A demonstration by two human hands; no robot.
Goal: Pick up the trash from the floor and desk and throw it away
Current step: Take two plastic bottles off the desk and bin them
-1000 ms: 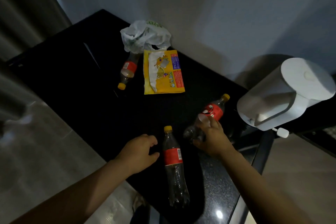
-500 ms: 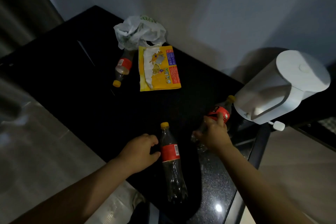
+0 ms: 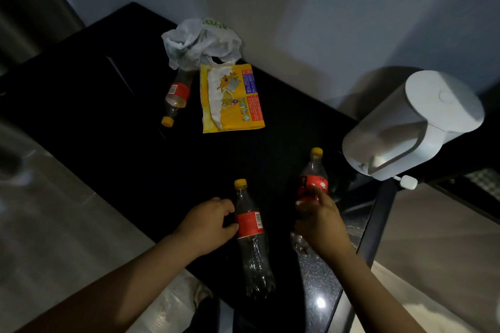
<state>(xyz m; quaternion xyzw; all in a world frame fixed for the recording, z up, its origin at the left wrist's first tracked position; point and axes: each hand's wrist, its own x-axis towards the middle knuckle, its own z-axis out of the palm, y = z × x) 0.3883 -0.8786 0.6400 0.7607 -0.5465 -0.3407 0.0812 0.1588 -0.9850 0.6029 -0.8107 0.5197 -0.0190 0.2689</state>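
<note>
Gripping the raised bottle (image 3: 313, 170), the right hand (image 3: 322, 227) may drop the slick plastic. Whether the left hand (image 3: 207, 224) holds the lying bottle (image 3: 253, 251) is unclear; nudged, it could roll.

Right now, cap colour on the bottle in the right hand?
Yellow; the cap shows best in the head view.

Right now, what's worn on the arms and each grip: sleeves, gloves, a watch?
Nothing worn shows. The left grip and right grip are bare hands, no gloves. The left forearm and right forearm run bare to the frame edge: no sleeves, watch or wristband. Rings: too dim to tell.
</note>
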